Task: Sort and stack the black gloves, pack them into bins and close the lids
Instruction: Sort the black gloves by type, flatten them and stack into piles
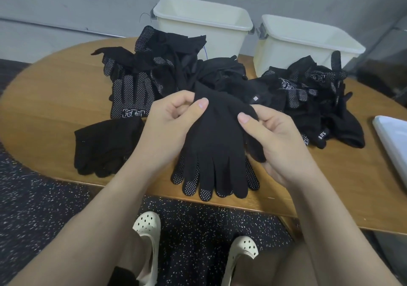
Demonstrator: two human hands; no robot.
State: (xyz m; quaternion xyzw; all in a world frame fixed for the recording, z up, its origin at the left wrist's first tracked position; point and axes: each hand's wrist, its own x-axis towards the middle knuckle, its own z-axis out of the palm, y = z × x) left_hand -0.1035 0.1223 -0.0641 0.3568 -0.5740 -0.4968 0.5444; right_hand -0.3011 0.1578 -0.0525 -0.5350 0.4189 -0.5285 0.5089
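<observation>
Your black glove (217, 144) held cuff-up, fingers hanging over the table edge, dotted gloves beneath it, a flat stack (103, 147) to your left, loose heaps (158, 70) behind and at right (312, 100), two cream bins (202, 21) (308, 43) open at the back

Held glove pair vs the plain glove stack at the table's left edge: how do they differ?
The held glove pair is pinched at the cuff by the left hand and right hand, fingers hanging past the table edge; the plain glove stack lies flat on the wooden table, untouched. The held pair shows white grip dots on its fingertips; the stack shows none. Both are black fabric.
</observation>
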